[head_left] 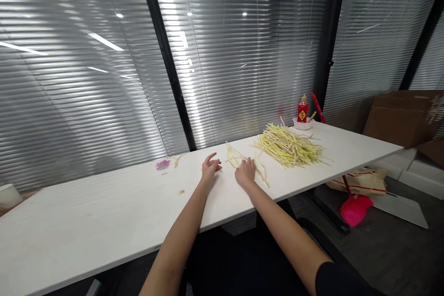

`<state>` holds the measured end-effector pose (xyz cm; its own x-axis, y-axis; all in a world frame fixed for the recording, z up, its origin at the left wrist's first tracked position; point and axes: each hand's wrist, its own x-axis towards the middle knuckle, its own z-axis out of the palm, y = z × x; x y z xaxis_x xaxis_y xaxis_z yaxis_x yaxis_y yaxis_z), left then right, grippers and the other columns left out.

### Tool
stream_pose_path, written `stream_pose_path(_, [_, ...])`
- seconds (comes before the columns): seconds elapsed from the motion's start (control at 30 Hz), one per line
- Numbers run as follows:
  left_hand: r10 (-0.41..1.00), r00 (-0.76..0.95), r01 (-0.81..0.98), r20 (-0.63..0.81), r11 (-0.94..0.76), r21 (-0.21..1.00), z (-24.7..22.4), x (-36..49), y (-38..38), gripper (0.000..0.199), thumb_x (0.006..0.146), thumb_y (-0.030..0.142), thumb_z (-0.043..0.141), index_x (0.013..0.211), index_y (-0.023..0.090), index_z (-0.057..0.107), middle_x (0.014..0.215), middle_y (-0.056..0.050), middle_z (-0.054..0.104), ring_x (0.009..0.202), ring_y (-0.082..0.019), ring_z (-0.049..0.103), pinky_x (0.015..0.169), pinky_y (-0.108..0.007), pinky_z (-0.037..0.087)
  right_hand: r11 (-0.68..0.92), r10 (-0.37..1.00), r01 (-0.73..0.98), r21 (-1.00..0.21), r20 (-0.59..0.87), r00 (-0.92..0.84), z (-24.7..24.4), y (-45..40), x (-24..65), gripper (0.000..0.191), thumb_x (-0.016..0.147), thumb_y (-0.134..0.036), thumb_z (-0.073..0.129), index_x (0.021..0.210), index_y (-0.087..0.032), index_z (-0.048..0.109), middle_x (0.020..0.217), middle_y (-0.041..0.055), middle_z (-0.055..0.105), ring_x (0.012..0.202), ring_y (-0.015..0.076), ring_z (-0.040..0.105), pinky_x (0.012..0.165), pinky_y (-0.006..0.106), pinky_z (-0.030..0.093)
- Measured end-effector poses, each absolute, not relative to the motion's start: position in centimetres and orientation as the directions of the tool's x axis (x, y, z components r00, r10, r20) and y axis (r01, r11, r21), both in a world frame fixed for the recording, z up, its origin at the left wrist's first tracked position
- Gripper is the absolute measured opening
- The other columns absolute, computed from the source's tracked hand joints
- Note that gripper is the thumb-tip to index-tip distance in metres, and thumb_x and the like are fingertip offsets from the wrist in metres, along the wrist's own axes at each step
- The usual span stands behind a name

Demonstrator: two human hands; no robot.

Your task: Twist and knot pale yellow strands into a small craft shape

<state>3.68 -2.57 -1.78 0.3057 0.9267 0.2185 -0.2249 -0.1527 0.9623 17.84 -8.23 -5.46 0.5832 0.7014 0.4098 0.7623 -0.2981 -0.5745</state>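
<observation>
Presently, our left hand: we hold its fingers loosely parted, just beside a few thin, yellow-and-cream plant stalks.
Our right hand: we have it over those stalks, fingers bent; we cannot tell whether they pinch any.
Stalk heap: we see a big tangled pile of yellow-and-beige stalks on the long white tabletop, right of our hands.
Bands: we see small pink-purple loops clustered on the left.
</observation>
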Motion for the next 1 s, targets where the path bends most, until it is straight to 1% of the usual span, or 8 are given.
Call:
stream_pose_path(0.07, [0.923,0.325,-0.208,0.204,-0.141,0.968,-1.9,3.7,-2.5,0.062,0.064,0.04,0.069,0.12,0.017,0.051,0.075,-0.003,0.06,0.058,-0.011,0.056,0.067,-0.03,0.048,-0.365,0.708,0.756,-0.544,0.366,0.605,-5.4,-8.3,17.6,0.04,0.077,-0.019,0.048,0.111,-0.001,0.059,0.137,0.0252,0.034,0.127,0.0383,0.026,0.099,0.047,0.02])
stream_pose_path(0.17, [0.92,0.344,-0.195,0.189,-0.127,0.973,-2.0,3.6,-2.4,0.059,0.065,0.039,0.068,0.118,0.018,0.053,0.075,-0.003,0.06,0.059,-0.011,0.057,0.067,-0.029,0.048,-0.402,0.686,0.747,-0.53,0.366,0.629,-5.2,-8.3,17.4,0.038,0.076,-0.024,0.05,0.105,-0.002,0.061,0.134,0.0264,0.036,0.12,0.0385,0.032,0.095,0.047,0.023])
stream_pose_path(0.3, [0.919,0.356,-0.18,0.173,-0.114,0.977,-2.1,3.6,-2.3,0.057,0.065,0.039,0.067,0.117,0.018,0.055,0.077,-0.004,0.061,0.06,-0.012,0.058,0.068,-0.029,0.047,-0.385,0.666,0.732,-0.562,0.38,0.642,-5.1,-8.3,17.3,0.035,0.077,-0.028,0.051,0.1,-0.004,0.063,0.114,0.025,0.051,0.11,0.0381,0.038,0.089,0.049,0.025])
stream_pose_path(0.4, [0.918,0.366,-0.174,0.153,-0.094,0.98,-2.2,3.7,-2.2,0.057,0.064,0.038,0.068,0.116,0.018,0.055,0.078,-0.004,0.062,0.059,-0.011,0.058,0.067,-0.029,0.047,-0.36,0.649,0.729,-0.582,0.405,0.644,-5.2,-8.3,17.4,0.031,0.076,-0.027,0.051,0.098,-0.008,0.063,0.105,0.023,0.053,0.106,0.038,0.039,0.087,0.05,0.025])
stream_pose_path(0.57, [0.912,0.389,-0.165,0.13,-0.07,0.984,-2.6,3.8,-2.1,0.055,0.064,0.036,0.068,0.115,0.019,0.056,0.079,-0.005,0.062,0.059,-0.011,0.058,0.064,-0.026,0.046,-0.327,0.623,0.718,-0.614,0.431,0.652,-5.0,-8.4,17.4,0.038,0.075,-0.027,0.051,0.109,-0.01,0.057,0.119,0.0216,0.048,0.112,0.0373,0.035,0.087,0.05,0.025])
stream_pose_path(0.7, [0.906,0.401,-0.163,0.132,-0.071,0.984,-2.6,3.8,-2.1,0.053,0.065,0.035,0.067,0.114,0.019,0.056,0.081,-0.005,0.062,0.061,-0.011,0.059,0.062,-0.025,0.045,-0.256,0.596,0.764,-0.592,0.526,0.607,-4.5,-8.8,17.4,0.046,0.078,-0.025,0.047,0.122,-0.012,0.049,0.133,0.0182,0.04,0.119,0.0347,0.03,0.09,0.049,0.023])
stream_pose_path(0.83, [0.908,0.399,-0.151,0.128,-0.072,0.986,-2.6,3.7,-2.2,0.053,0.065,0.036,0.066,0.114,0.019,0.056,0.082,-0.005,0.062,0.061,-0.011,0.059,0.063,-0.025,0.046,-0.201,0.577,0.809,-0.553,0.601,0.553,-4.0,-9.1,17.2,0.05,0.079,-0.023,0.042,0.128,-0.011,0.043,0.136,0.0169,0.036,0.123,0.0324,0.026,0.094,0.048,0.022])
stream_pose_path(1.0, [0.91,0.399,-0.157,0.116,-0.057,0.986,-2.3,3.8,-2.4,0.051,0.066,0.036,0.066,0.113,0.018,0.057,0.083,-0.005,0.061,0.061,-0.011,0.059,0.063,-0.025,0.046,-0.145,0.555,0.868,-0.475,0.687,0.469,-3.5,-9.5,17.1,0.048,0.081,-0.023,0.039,0.127,-0.013,0.045,0.136,0.0138,0.038,0.124,0.0292,0.026,0.097,0.046,0.021])
